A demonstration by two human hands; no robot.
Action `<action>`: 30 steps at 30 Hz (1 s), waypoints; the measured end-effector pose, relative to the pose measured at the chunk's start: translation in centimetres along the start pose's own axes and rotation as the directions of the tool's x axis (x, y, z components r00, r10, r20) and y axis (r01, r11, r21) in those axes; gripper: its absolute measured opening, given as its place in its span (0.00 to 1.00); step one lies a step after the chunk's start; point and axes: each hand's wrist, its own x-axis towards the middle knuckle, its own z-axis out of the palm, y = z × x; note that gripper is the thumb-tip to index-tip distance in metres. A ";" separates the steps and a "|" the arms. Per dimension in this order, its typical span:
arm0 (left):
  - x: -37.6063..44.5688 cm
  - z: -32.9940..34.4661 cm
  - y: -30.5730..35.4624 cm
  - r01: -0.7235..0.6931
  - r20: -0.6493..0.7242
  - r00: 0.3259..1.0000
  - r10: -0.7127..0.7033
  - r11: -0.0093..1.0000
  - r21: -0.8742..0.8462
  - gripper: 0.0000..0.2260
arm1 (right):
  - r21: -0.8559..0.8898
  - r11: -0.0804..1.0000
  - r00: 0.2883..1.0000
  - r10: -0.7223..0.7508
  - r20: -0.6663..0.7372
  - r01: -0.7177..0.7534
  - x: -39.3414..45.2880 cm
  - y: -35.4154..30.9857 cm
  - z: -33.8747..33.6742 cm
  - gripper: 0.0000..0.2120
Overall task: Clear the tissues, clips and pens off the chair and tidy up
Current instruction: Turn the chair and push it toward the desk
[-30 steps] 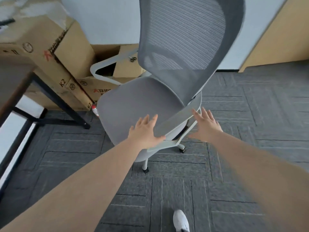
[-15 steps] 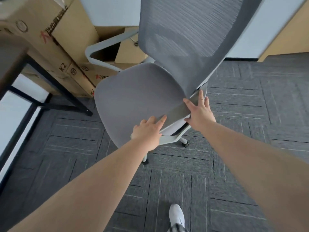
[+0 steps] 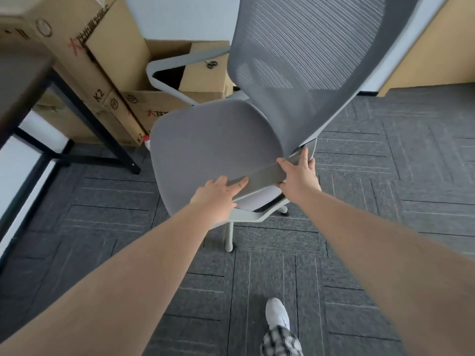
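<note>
The chair (image 3: 216,147) stands on carpet, seat bare — both hands clamp its near armrest (image 3: 259,176), left hand (image 3: 216,199) and right hand (image 3: 299,176). Bulky but on castors, it should roll easily — the rigid armrest suits steering.

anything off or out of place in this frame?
Nothing damaged or spilled. The office chair has a bare seat, both hands on its near armrest: left hand, right hand. One stray: a small red-capped bottle on the floor against the cardboard boxes.
</note>
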 end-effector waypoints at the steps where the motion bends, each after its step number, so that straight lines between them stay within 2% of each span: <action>1: -1.1 0.5 -0.6 -0.020 0.001 1.000 0.020 1.000 0.004 0.30 | 0.009 1.000 1.000 0.011 -0.005 -0.011 -1.3 -0.5 0.7 0.30; 10: -14.4 5.7 -9.6 -0.188 0.024 0.982 0.188 0.982 0.002 0.28 | 0.045 0.992 0.992 0.124 -0.038 -0.122 -15.3 -8.4 10.2 0.29; 15: -20.4 8.5 -13.9 -0.198 0.023 0.980 0.198 0.980 0.019 0.27 | 0.007 0.991 0.991 0.137 0.014 -0.137 -21.2 -12.8 13.8 0.30; 19: -24.3 10.1 -16.5 -0.169 0.015 0.986 0.169 0.985 0.038 0.27 | -0.004 1.000 0.995 0.023 0.095 -0.023 -25.1 -14.5 15.4 0.33; 21: -26.2 10.6 -17.8 -0.146 0.033 0.989 0.145 0.989 0.029 0.27 | 0.062 0.996 0.991 -0.077 0.110 0.071 -26.9 -14.0 16.1 0.33; 23: -28.1 11.2 -19.1 -0.116 0.038 0.993 0.114 0.993 0.037 0.27 | 0.134 0.983 0.991 -0.132 0.033 0.127 -28.2 -12.9 16.5 0.31; 24: -29.0 11.4 -19.7 -0.098 0.044 0.994 0.096 0.994 0.049 0.27 | 0.151 0.982 0.994 -0.110 -0.026 0.113 -28.7 -12.5 16.8 0.31; 27: -31.6 12.4 -21.2 -0.036 0.037 0.999 0.033 0.997 0.074 0.27 | 0.221 0.974 0.996 -0.022 -0.089 0.041 -29.7 -11.8 17.8 0.40; 30: -33.7 13.2 -22.0 0.064 0.034 0.997 -0.066 0.995 0.072 0.28 | 0.258 0.965 0.999 -0.051 0.007 0.047 -29.9 -12.9 18.8 0.52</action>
